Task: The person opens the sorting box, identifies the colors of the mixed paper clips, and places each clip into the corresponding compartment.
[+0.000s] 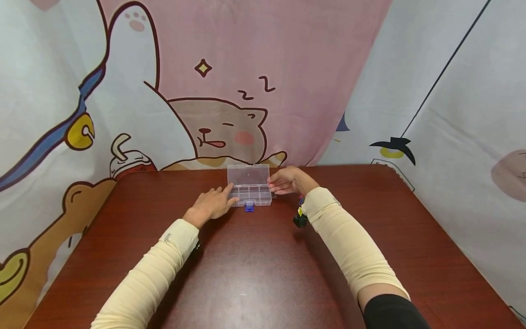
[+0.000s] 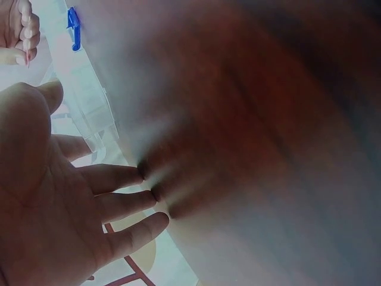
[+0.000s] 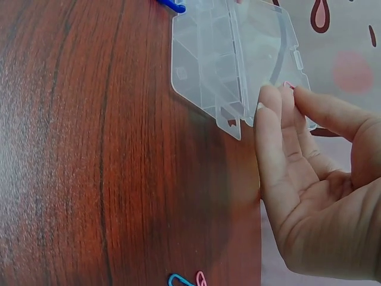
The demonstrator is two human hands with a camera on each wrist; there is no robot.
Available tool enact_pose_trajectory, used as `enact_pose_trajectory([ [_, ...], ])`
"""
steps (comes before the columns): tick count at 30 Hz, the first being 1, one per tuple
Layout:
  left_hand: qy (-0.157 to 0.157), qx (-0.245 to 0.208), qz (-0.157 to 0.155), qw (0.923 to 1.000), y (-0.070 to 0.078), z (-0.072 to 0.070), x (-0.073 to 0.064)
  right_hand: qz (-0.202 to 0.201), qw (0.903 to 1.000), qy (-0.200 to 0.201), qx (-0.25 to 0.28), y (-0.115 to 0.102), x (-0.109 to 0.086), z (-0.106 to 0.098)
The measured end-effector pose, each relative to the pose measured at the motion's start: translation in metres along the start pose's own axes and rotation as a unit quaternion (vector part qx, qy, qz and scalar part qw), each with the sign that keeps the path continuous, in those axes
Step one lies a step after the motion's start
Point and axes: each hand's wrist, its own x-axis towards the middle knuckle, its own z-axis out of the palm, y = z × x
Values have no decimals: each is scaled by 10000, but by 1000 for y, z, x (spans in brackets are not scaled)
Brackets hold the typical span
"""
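A clear plastic compartment box [image 1: 255, 194] stands near the table's far edge, its lid [image 1: 248, 175] raised upright at the back and a blue latch [image 1: 249, 207] at the front. At the box's left end, my left hand [image 1: 211, 203] rests with fingers spread and fairly straight, thumb by the front corner. Its outer fingertips [image 2: 158, 217] reach down to the tabletop in the left wrist view. Beside the right end, my right hand [image 1: 289, 180] pinches a small pink paper clip [image 3: 289, 85] between thumb and fingertips. Most of that clip is hidden by the fingers.
On the dark red-brown table [image 1: 246, 274], a blue paper clip [image 3: 180, 279] and a pink paper clip [image 3: 201, 278] lie near my right wrist. Behind the far edge hangs a cartoon-printed curtain [image 1: 312, 68].
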Motion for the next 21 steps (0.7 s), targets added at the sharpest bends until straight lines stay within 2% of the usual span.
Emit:
enact_pose_trajectory([
  [12, -21, -20, 24, 10000, 0, 1, -1, 144, 9996, -31, -227, 0, 3, 5],
  [21, -4, 20, 34, 10000, -1, 0, 0, 104, 9989, 73, -450, -1, -3, -6],
])
